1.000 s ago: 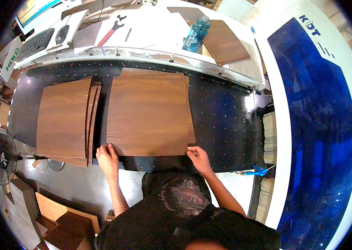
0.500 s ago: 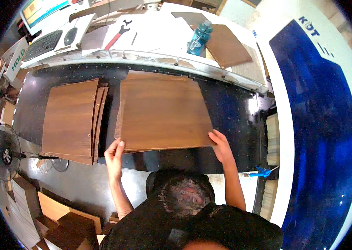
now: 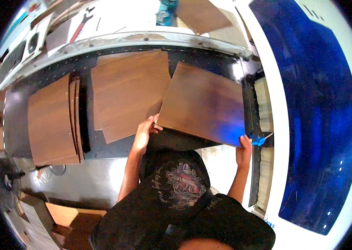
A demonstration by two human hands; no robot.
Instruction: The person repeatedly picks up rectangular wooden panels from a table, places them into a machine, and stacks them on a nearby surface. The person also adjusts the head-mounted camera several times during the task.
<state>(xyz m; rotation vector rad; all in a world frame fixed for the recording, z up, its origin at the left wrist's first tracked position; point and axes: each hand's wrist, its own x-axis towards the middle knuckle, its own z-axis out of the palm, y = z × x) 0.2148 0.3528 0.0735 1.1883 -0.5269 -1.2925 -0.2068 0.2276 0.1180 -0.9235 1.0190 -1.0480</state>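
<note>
Between my two hands is a brown wood-grain panel [image 3: 205, 102], tilted with its right side nearer to me. My left hand [image 3: 146, 129] pinches its near left corner, and my right hand [image 3: 244, 150] grips its near right corner. A bluish glare lies on the panel by my right hand. Just left of it, a loose stack of similar brown panels [image 3: 130, 91] rests on the black table [image 3: 113, 148], edges out of line. Farther left stands another pile of brown panels [image 3: 51, 121], some with small holes along their edges.
A white machine with a dark blue cover [image 3: 321, 112] rises at the right. Beside the table's right end is a blue air-gun-like tool [image 3: 259, 141]. Beyond the far rail sit a red-handled wrench [image 3: 78, 31], a teal bottle [image 3: 166, 13] and another brown board [image 3: 205, 16]. A fan [image 3: 7, 177] stands at left.
The held panel has moved right, off the middle stack, and turned clockwise. Both hands went with it, still on its near corners. The view has shifted too.
</note>
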